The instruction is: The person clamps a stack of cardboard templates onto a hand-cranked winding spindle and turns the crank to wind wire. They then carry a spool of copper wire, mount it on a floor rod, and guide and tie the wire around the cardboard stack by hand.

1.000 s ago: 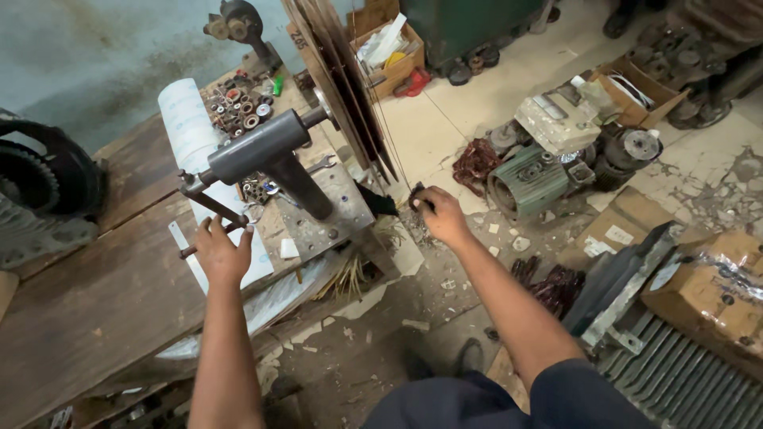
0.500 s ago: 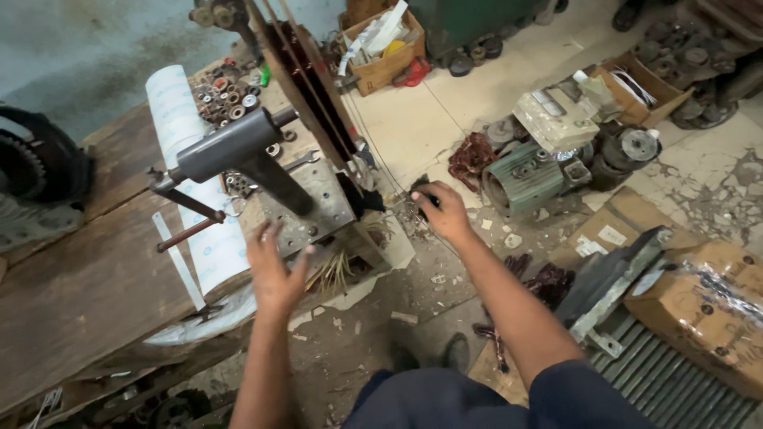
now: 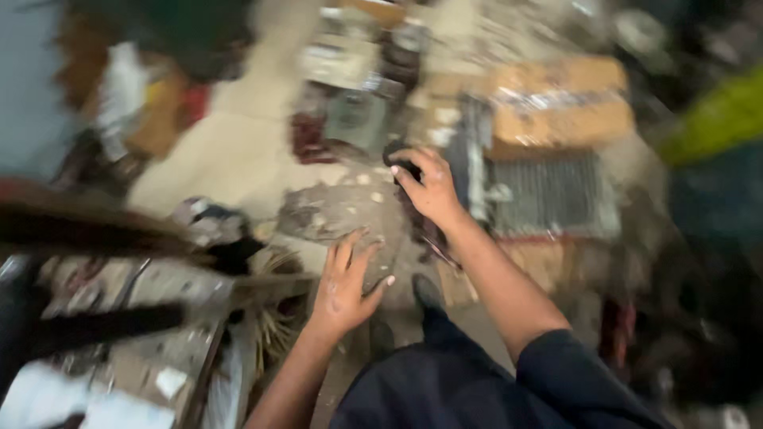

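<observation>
- Your right hand is stretched out ahead of you over the littered floor, fingers curled round a small dark object; only its black, rounded top shows above your fingertips, and the blur keeps you from telling what kind of part it is.
- That dark object sits at the far end of your right hand, above the floor, just in front of the grey ribbed metal panel and below the blurred grey-green machine housing.
- Your left hand is released: fingers spread, palm down, nothing in it. It hangs in the air beside the edge of the workbench, touching nothing that you can make out.
- Under your left hand lies a flat grey slab of broken concrete on the pale floor, with small white chips scattered over it.
- Left of that hand, on the workbench, a long dark bar runs across the view as a smear; the parts on the bench are too blurred to name.
- Beyond the ribbed panel sits a brown cardboard box with a shiny wrapped strip across it.
- At the far right there is a yellow-green shape, too blurred to identify.
- Your dark blue sleeve covers the right upper arm; both forearms are bare.
- A dark shoe shows on the floor between your two arms.
</observation>
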The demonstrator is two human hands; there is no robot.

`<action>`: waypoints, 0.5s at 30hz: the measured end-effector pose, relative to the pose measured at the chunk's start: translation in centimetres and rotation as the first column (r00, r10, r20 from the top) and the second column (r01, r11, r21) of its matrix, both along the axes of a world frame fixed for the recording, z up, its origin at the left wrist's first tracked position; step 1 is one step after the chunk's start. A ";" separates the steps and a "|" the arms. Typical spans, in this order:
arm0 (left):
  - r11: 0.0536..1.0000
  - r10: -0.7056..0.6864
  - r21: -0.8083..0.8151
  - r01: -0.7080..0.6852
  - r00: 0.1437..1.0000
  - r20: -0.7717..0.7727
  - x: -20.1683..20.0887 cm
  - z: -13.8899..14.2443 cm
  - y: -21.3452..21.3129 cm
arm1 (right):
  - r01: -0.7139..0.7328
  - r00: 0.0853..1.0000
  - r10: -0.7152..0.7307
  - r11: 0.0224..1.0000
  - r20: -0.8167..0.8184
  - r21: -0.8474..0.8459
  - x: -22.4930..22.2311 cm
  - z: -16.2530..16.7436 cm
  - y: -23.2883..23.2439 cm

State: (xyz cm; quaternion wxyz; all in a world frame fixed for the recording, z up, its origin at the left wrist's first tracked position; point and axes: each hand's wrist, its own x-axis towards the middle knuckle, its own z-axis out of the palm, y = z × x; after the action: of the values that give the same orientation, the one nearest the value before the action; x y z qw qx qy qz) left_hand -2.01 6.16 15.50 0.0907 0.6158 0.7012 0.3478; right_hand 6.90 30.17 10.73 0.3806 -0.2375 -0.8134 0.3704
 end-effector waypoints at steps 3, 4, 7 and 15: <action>0.972 -0.236 0.005 0.236 0.971 0.030 1.7 -1.0 1.0 | 0.253 0.967 -0.254 0.967 0.028 0.043 9.3 0.0 -2.4; 0.954 -0.299 0.012 0.298 0.954 0.031 2.2 -1.3 1.3 | 0.321 0.946 -0.323 0.944 0.022 0.073 12.5 -0.3 -3.5; 0.896 -0.442 -0.011 0.444 0.894 0.065 4.3 -2.2 2.0 | 0.584 0.805 -0.584 0.811 0.106 0.040 22.3 -2.2 -9.2; 0.621 -0.763 -0.024 0.784 0.611 0.213 12.3 -5.9 4.7 | 0.833 0.517 -0.796 0.382 0.315 -0.401 36.9 -10.6 -27.7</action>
State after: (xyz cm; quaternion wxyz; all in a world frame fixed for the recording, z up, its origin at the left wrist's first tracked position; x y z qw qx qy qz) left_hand 10.33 10.89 9.64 0.3306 0.8173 0.3739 0.2881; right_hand 43.75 2.42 0.10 0.4069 -0.7088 -0.4752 0.3259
